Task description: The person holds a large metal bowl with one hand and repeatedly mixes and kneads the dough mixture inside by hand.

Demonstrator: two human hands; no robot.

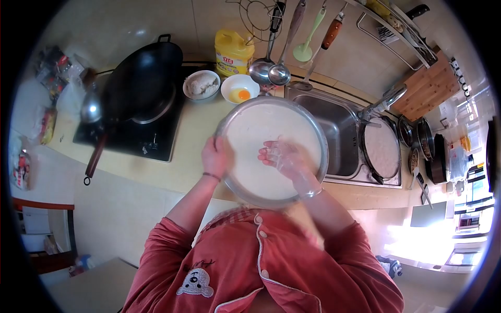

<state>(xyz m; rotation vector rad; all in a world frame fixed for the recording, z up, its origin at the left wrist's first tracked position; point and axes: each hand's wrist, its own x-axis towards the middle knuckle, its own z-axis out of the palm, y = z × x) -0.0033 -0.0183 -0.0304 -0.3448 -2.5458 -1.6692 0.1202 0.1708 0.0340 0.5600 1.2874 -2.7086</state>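
Observation:
A wide metal basin [228, 183] stands at the counter's front edge, filled with a smooth white mixture [245, 141]. My left hand [213, 156] grips its left rim, the fingers partly hidden there. Over the white mixture, my right hand [282, 158] is held with fingers stretched out and slightly bent. White residue coats that hand, and I see nothing in it. Just behind the basin, a white bowl [229, 83] contains a raw egg [240, 95]. Beside that is another bowl [188, 89] of white powder or paste.
To the left, a black wok [138, 78] sits on a dark cooktop [159, 148]. A yellow jug [232, 52] stands by the wall under hanging ladles [279, 74]. On the right are a steel sink [336, 135], its faucet [383, 101] and a round pan of white stuff [382, 151].

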